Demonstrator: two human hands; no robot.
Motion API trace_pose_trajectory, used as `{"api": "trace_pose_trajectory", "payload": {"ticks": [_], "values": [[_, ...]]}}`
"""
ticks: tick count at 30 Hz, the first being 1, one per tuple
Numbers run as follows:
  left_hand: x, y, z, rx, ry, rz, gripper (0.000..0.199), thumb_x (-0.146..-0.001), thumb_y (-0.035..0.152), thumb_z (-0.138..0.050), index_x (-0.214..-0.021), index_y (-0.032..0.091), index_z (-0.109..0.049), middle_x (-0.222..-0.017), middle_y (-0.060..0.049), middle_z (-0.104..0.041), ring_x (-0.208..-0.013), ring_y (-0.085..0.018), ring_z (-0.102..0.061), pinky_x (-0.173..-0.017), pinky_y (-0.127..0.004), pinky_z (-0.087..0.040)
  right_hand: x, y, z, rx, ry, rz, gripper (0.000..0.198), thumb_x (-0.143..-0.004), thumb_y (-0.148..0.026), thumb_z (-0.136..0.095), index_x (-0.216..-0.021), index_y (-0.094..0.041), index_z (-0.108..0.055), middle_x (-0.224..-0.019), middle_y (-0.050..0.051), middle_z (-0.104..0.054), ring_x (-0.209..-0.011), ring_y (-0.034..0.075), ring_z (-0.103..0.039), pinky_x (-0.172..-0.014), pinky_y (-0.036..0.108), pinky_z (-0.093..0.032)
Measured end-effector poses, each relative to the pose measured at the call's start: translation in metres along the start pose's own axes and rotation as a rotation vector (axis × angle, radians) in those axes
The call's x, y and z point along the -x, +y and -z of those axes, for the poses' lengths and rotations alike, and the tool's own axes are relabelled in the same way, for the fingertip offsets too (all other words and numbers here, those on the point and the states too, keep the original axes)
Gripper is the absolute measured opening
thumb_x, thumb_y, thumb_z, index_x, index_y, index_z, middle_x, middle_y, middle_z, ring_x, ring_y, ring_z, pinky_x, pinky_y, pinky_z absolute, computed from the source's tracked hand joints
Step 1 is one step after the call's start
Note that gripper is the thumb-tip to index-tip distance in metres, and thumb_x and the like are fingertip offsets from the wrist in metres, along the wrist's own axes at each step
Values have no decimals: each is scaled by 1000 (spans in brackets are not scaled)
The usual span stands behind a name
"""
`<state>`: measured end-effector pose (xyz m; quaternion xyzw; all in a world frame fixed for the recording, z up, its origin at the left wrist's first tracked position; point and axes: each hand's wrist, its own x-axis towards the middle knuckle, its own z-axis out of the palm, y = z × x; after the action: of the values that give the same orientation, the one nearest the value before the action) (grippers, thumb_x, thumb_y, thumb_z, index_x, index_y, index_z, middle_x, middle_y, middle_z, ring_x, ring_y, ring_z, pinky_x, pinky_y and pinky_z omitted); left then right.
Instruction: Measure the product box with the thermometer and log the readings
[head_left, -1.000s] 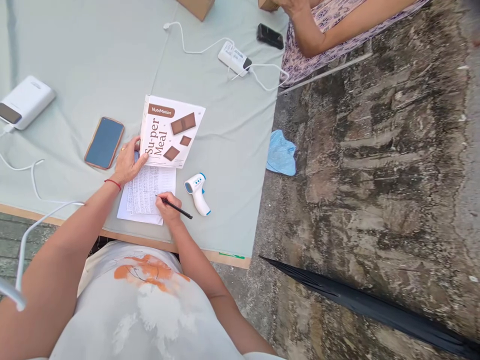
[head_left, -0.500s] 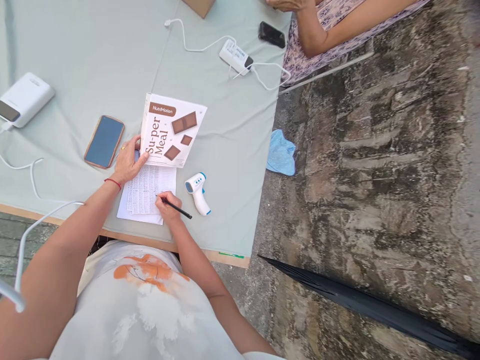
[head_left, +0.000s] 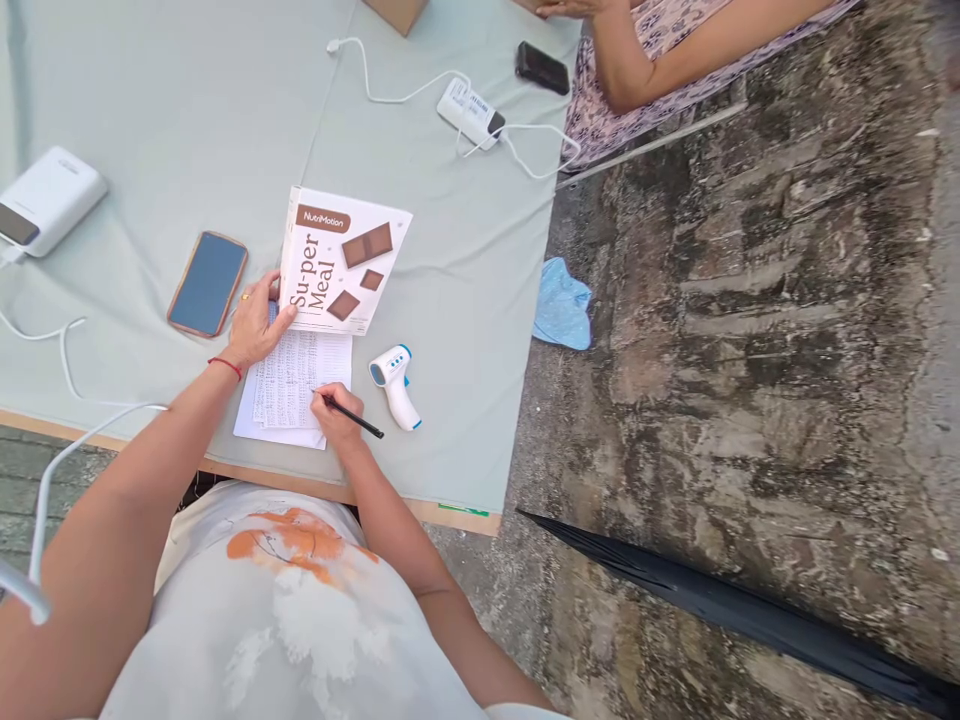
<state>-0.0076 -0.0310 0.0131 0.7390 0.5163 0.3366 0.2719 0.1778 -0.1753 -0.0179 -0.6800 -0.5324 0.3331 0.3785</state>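
My left hand (head_left: 259, 322) grips the lower left corner of a white box (head_left: 349, 260) printed "Su-per Meal" with brown bars. The box covers the upper part of some sheets filled with handwriting (head_left: 289, 380). Lower on the sheets, my right hand (head_left: 339, 412) is closed round a black pen (head_left: 356, 417), its tip at the paper. A white and blue infrared thermometer (head_left: 397, 388) lies right of the papers. Left of my left hand is a phone (head_left: 208, 284) with a brown edge.
A white power bank (head_left: 52, 200) with a cable lies at left, another power bank (head_left: 471, 113) farther back. Near it are a black device (head_left: 542, 68) and a cardboard box (head_left: 397, 10). Another person's arm (head_left: 630, 70) shows top right. A folded black umbrella-like object (head_left: 720, 600) crosses lower right.
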Motion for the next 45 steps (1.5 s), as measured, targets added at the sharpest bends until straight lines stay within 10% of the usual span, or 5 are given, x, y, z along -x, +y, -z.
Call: {"api": "trace_pose_trajectory", "payload": {"ticks": [39,45], "values": [[0,-4,0,5,14,-17,95,-99,89,-28,-151,13,-50,-119,-18,-73,-118,-39,-63,-102,-53,-48,1,5,0,-41,66,-48,11,-79,-35,-57,-73,-27,-57,-65,-3,-62,-65,17,-56,-69,31,-52],[0,-5,0,24,21,-3,90,-100,86,-32,-152,15,-50,-120,-19,-73,-119,-39,-62,-102,-55,-48,0,6,14,-29,117,158,22,-97,-37,-52,-101,-24,-69,-91,5,-71,-88,21,-66,-84,36,-58]]}}
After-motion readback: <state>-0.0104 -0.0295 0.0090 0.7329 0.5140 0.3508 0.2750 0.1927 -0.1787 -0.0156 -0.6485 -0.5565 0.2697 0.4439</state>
